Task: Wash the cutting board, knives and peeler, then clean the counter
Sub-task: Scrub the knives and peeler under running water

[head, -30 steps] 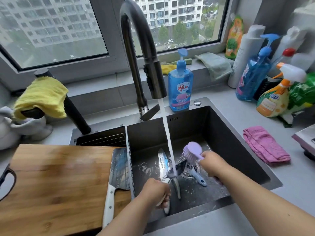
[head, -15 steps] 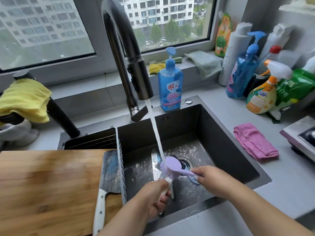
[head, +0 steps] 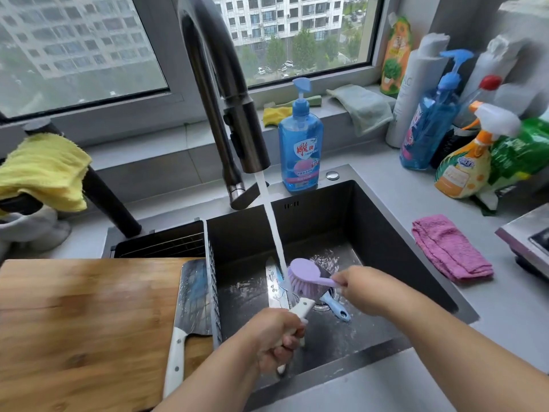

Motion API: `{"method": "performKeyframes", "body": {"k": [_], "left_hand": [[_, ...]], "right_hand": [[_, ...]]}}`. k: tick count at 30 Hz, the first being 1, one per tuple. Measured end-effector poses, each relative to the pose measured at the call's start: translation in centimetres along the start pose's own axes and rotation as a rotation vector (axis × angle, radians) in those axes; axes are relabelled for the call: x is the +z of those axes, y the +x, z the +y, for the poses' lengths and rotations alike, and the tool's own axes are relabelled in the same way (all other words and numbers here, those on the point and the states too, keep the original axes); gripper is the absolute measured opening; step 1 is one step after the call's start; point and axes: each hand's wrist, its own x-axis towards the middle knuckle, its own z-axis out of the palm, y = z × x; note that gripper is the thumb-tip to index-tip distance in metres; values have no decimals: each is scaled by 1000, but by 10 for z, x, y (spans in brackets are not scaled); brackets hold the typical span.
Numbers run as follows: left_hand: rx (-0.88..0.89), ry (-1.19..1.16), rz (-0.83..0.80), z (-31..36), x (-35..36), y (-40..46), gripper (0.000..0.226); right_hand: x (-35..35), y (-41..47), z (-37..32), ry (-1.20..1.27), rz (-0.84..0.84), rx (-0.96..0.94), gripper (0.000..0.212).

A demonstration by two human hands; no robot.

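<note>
Left hand (head: 274, 337), fist clenched around the white-handled knife (head: 301, 312), angles it up under the faucet stream, while right hand (head: 361, 288) grips the lilac plastic scrub brush (head: 306, 276) just above its blade.

Both forearms reach forward, left hand (head: 274, 337) curled tight in a fist-like grip, right hand (head: 361, 288) pinching with fingers bent, wrists near each other.

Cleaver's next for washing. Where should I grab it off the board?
Take the cleaver by its white handle, coming from the near edge of the cutting board. The handle points toward you; the blade lies flat, its far end beside the sink divider, so only the handle offers a safe wrap.
</note>
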Motion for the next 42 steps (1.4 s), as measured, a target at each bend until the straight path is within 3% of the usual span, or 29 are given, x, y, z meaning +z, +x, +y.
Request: {"method": "performKeyframes", "body": {"k": [7, 11, 14, 21, 27, 30, 33, 35, 42], "left_hand": [[20, -50, -24, 0, -1, -4, 7], [33, -106, -18, 2, -16, -4, 9], [26, -110, -7, 2, -19, -4, 11], [26, -79, -17, 0, -17, -11, 9], [-7, -72, -17, 2, -17, -14, 5], [-21, -69, -23, 2, -14, -17, 4], [-15, -76, -6, 1, -12, -18, 3], [9, -70, 26, 1, -13, -18, 2], [12, -149, 171, 3, -21, -14, 13]], "right_hand": [[-11, 34, 13, -82, 13, 164, 33], [-4, 9, 14, -49, 29, 49, 21], [-6, -7, -10, -54, -30, -20, 29], [-14, 23, -5, -166, -119, 257, 42], [-9, 20, -40, -238, -84, 103, 43], [-10, 33, -38, -250, -111, 125, 68], [-15, 30, -19, -125, -20, 296, 43], [-10, 30, -5, -56, 20, 373, 39], [14, 14, 15, 44, 49, 297, 30]]}}
